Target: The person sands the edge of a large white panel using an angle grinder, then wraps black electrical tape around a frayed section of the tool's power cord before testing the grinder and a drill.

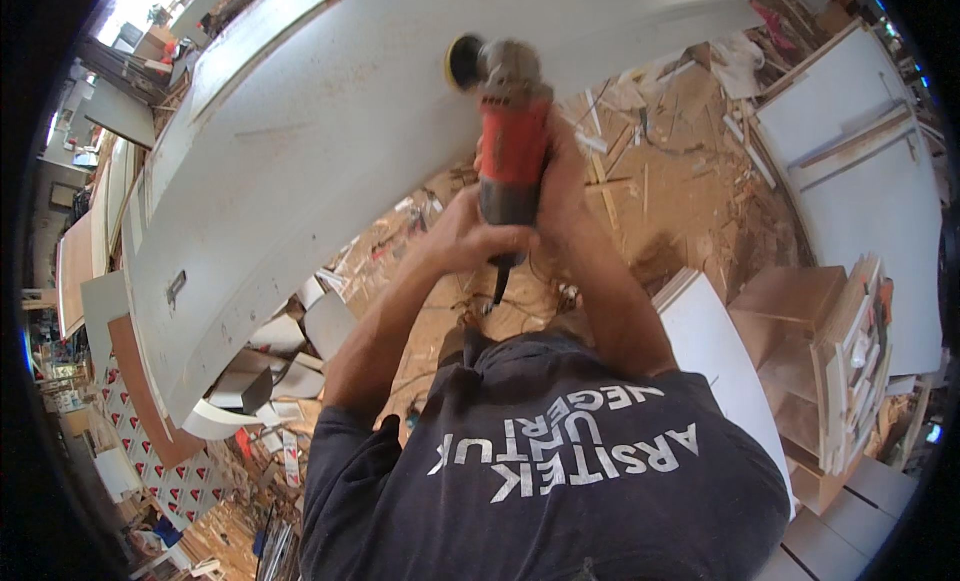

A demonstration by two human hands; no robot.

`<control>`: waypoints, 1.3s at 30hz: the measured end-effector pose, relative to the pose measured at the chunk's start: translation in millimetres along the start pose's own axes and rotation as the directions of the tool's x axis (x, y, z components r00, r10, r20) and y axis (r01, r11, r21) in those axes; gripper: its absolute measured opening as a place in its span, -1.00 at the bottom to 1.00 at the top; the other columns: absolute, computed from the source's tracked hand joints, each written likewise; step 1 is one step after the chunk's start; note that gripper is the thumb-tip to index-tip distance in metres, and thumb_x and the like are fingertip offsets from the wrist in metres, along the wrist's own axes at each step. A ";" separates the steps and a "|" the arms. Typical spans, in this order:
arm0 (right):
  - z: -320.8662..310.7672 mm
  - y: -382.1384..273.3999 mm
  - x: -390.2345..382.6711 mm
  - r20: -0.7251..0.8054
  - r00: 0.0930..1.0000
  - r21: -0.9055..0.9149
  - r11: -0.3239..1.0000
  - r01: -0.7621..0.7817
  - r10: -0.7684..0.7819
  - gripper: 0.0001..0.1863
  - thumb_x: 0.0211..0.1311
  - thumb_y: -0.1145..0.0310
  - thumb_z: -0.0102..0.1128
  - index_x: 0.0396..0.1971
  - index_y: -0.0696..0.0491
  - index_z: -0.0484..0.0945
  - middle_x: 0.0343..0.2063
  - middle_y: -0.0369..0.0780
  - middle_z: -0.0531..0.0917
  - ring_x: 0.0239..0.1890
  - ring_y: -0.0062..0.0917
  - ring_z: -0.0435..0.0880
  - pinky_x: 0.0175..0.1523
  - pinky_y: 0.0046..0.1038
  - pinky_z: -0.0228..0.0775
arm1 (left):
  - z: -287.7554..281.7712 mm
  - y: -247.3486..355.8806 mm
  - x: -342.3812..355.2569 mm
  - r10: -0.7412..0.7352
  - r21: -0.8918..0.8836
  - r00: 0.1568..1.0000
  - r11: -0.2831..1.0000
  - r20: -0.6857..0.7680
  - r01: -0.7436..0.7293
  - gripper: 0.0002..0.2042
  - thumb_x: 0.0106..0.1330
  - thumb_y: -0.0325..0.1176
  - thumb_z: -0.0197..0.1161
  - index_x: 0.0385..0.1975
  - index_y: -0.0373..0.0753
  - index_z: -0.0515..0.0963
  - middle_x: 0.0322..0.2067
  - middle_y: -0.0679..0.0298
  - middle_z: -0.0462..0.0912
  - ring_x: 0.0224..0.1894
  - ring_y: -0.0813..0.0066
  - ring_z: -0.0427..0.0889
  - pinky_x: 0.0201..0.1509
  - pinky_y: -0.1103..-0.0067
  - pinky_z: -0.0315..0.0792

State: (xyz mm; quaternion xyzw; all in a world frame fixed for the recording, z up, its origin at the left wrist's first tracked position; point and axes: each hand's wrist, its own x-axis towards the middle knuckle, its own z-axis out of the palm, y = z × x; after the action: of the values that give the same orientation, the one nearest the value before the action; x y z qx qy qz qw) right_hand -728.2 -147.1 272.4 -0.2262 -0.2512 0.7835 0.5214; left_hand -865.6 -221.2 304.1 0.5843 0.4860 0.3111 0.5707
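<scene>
An angle grinder (pixel 515 146) with a red body, black rear end and grey metal head is held out in front of me. My left hand (pixel 470 236) is closed round its black rear part, where the cord comes out. Along the right side of the red body, my right hand (pixel 562 176) grips it, its fingers partly hidden behind the tool. A round yellowish disc (pixel 463 63) on the head stands edge-on over a large pale grey panel (pixel 330 111). I cannot tell whether the disc touches the panel.
Wood scraps and offcuts (pixel 640 131) litter the brown floor. White boards (pixel 860 151) lean at the right, near a brown open cabinet (pixel 790 321) with tools on its side. At the left are stacked panels (pixel 85 241) and a patterned sheet (pixel 165 461).
</scene>
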 end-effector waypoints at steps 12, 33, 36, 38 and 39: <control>62.9 -129.3 -5.1 0.118 0.915 -0.158 0.902 0.402 -0.387 -0.41 0.46 -0.15 -0.23 0.01 0.10 0.48 -0.24 -0.19 0.64 -0.23 -0.43 0.66 -0.12 -0.35 0.55 | 4.2 81.4 81.0 0.426 -0.031 0.904 0.905 0.030 -0.425 -0.62 -0.08 -0.26 0.48 -0.28 -0.33 0.61 -0.44 0.32 0.62 -0.40 0.54 0.56 -0.30 0.55 0.44; 56.8 -74.7 -15.0 0.139 0.945 -0.268 0.907 0.324 -0.297 -0.27 0.45 -0.24 -0.29 0.14 0.16 0.40 -0.11 -0.11 0.63 -0.15 -0.39 0.66 -0.02 -0.35 0.55 | 0.9 38.5 34.9 0.227 -0.175 0.973 0.957 -0.044 -0.231 -0.58 -0.12 -0.27 0.51 -0.26 -0.33 0.58 -0.38 0.30 0.64 -0.32 0.53 0.61 -0.17 0.54 0.49; 47.6 -54.0 -14.9 0.198 0.906 -0.408 0.809 0.423 -0.374 -0.24 0.45 -0.28 -0.36 0.10 0.17 0.42 0.01 -0.16 0.59 0.05 -0.44 0.57 0.12 -0.37 0.42 | -5.8 31.0 28.8 0.214 -0.280 0.974 0.933 -0.071 -0.226 -0.57 -0.13 -0.27 0.50 -0.25 -0.34 0.59 -0.37 0.28 0.65 -0.34 0.53 0.62 -0.21 0.53 0.51; 35.9 -36.7 -30.3 0.343 0.916 -0.309 0.896 0.320 -0.208 -0.25 0.44 -0.27 -0.29 0.17 0.16 0.37 0.10 -0.19 0.54 0.18 -0.48 0.48 0.24 -0.39 0.31 | -13.8 31.7 23.8 0.252 -0.347 0.961 0.897 -0.113 -0.276 -0.59 -0.09 -0.26 0.46 -0.24 -0.35 0.60 -0.35 0.23 0.67 -0.32 0.49 0.64 -0.20 0.51 0.53; -18.4 -9.7 -40.8 0.378 0.921 -0.412 0.874 0.257 -0.093 -0.29 0.46 -0.22 -0.22 0.17 0.17 0.39 0.09 -0.17 0.55 0.17 -0.46 0.48 0.25 -0.37 0.27 | -16.4 38.2 24.1 0.298 -0.375 0.946 0.868 -0.129 -0.325 -0.61 -0.04 -0.26 0.42 -0.23 -0.36 0.60 -0.34 0.19 0.68 -0.30 0.46 0.66 -0.18 0.49 0.55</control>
State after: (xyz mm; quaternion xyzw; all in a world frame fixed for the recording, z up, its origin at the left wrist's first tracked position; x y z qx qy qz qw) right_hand -695.6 -179.0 268.1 -0.1759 -0.5345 0.6792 0.4713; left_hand -864.4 -188.3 339.0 0.5182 0.3324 0.5091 0.6015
